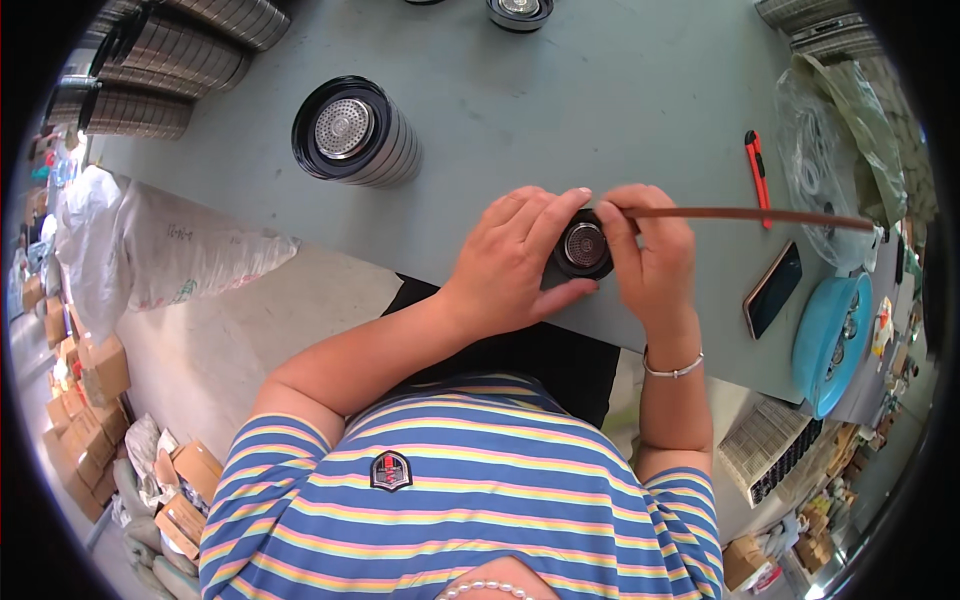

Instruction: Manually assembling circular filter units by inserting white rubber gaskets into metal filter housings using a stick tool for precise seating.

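My left hand (505,258) grips a small black round lid (585,246) near the table's front edge, its fingers along the far rim and its thumb along the near one. A dotted metal disc sits in the middle of the lid. Pinched in my right hand (655,250) is a thin brown stick (750,213) that reaches out to the right. The end of the stick at the lid is hidden by my fingers. To the far left of my hands stands a ribbed metal cylinder (395,150) with a black rim and a perforated metal disc on top.
A red and black utility knife (757,178) and a phone (773,290) lie right of my hands. Beyond them is a blue basin (812,340) with metal parts. More ribbed cylinders (170,60) are stacked at the far left; another black part (520,12) lies at the far edge.
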Action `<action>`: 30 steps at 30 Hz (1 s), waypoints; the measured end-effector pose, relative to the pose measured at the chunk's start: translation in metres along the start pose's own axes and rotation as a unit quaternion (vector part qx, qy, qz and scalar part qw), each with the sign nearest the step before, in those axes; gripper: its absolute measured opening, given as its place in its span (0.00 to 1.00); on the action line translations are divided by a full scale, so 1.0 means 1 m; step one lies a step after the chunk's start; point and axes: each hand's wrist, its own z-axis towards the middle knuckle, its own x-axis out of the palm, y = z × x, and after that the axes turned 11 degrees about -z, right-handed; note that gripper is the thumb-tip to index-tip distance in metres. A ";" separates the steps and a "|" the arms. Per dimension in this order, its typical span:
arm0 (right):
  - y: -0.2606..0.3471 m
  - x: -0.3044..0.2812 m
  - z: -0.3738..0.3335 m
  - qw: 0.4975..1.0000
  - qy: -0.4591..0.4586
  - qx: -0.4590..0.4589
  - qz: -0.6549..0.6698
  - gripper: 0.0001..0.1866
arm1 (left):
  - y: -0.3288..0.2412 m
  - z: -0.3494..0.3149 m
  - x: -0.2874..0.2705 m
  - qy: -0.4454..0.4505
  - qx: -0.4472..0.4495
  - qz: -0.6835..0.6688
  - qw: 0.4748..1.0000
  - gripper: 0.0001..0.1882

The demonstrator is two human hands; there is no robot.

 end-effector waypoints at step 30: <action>-0.032 0.054 0.115 0.968 -0.114 0.087 0.207 0.16 | -0.010 0.015 -0.155 -0.224 -0.028 0.139 0.964 0.43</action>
